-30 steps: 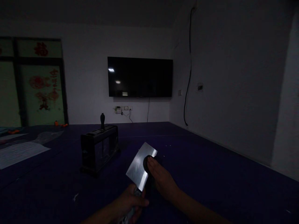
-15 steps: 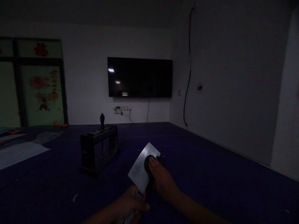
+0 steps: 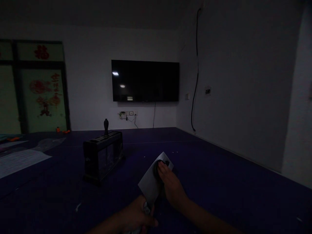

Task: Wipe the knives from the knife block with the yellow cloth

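My left hand (image 3: pixel 138 214) is closed around the handle of a cleaver (image 3: pixel 148 184), whose broad metal blade points up and away to the right. Against the upper part of the blade face lies a dark round object (image 3: pixel 156 169), partly covered by my right hand (image 3: pixel 172 185). The fingers of that hand are together and pressed on the round object; its exact kind is hard to tell in the dim light. To the left stands a black knife block (image 3: pixel 102 156) with clear sides and one black handle (image 3: pixel 106 126) sticking up from its top.
The blue-purple surface (image 3: pixel 207 195) carries small white scraps. Printed paper sheets (image 3: pixel 21 161) and a clear plastic bag (image 3: pixel 50 144) lie at the left, with orange items (image 3: pixel 66 131) farther back. A television (image 3: pixel 146 81) hangs on the far wall.
The cleaver has moved slightly right and tilted, so its blade looks narrower and darker. My right hand and the round object have shifted slightly to the right with it.
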A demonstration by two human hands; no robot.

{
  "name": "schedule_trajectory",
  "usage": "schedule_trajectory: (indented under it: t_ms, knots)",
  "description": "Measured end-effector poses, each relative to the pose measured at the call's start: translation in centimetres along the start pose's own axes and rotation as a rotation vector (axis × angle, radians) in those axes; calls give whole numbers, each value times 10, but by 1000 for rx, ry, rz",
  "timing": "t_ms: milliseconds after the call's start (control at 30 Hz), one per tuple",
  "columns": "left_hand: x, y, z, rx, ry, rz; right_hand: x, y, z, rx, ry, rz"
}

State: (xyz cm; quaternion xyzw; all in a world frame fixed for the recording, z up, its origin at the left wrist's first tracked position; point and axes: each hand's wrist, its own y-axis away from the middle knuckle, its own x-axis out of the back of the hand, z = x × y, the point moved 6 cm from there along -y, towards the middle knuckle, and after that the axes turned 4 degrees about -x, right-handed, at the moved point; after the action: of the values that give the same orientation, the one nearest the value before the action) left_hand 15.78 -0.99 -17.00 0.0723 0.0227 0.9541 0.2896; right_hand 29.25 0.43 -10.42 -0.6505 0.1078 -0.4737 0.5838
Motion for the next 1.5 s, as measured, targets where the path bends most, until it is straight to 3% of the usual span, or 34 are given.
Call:
schedule_trajectory:
  t_ms: [300, 567, 833, 1033, 1267, 1500]
  knots:
    - [-4, 3, 12, -15, -84, 6, 15, -8, -7, 23, -130, -108]
    - [-5, 3, 12, 11, -68, 28, 11, -10, -8, -12, -48, -201]
    - [2, 1, 3, -39, -93, 27, 5, -11, -3, -51, 42, -145]
    - [0, 3, 1, 44, -113, 19, 6, -11, 0, -71, 46, -89]
    - [0, 4, 3, -16, -101, 63, 6, -12, -1, -62, 57, -57]
    - [-4, 3, 3, -5, 73, 33, 2, -10, 2, -75, 49, -93]
